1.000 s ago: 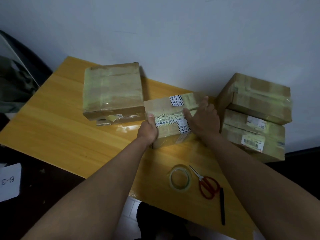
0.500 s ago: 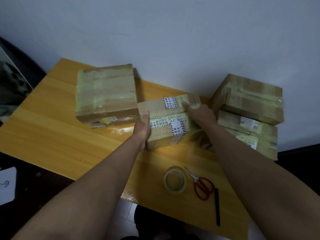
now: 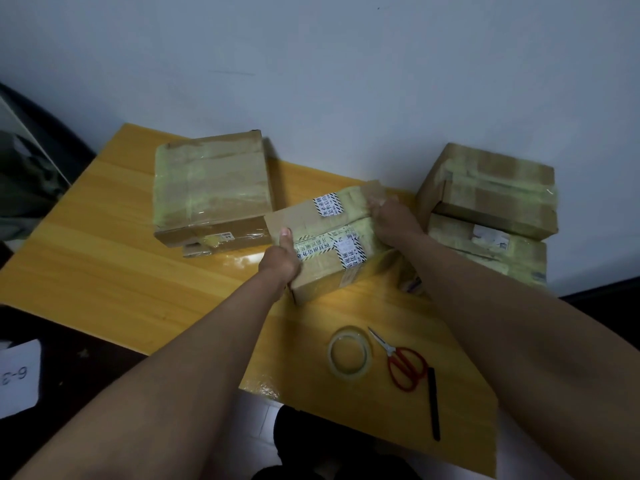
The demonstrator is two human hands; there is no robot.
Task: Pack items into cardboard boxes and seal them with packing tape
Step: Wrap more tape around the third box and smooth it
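Landmark = the middle box (image 3: 329, 237), sitting on the table (image 3: 104, 265) w/ both your hands on it: left hand (image 3: 280, 261) at its near-left corner, right hand (image 3: 391, 220) on its far-right top edge. Left & a bit behind it: a wide box (image 3: 211, 188), just beside, lying on a thinner box (image 3: 197, 250). Right of it: a stack of 2, upper box (image 3: 491, 188) on lower box (image 3: 498, 251), against the wall (image 3: 311, 81). In front, toward you: tape roll (image 3: 350, 356), then scissors (image 3: 401, 363) right of the roll, pen (image 3: 433, 403) right of those.
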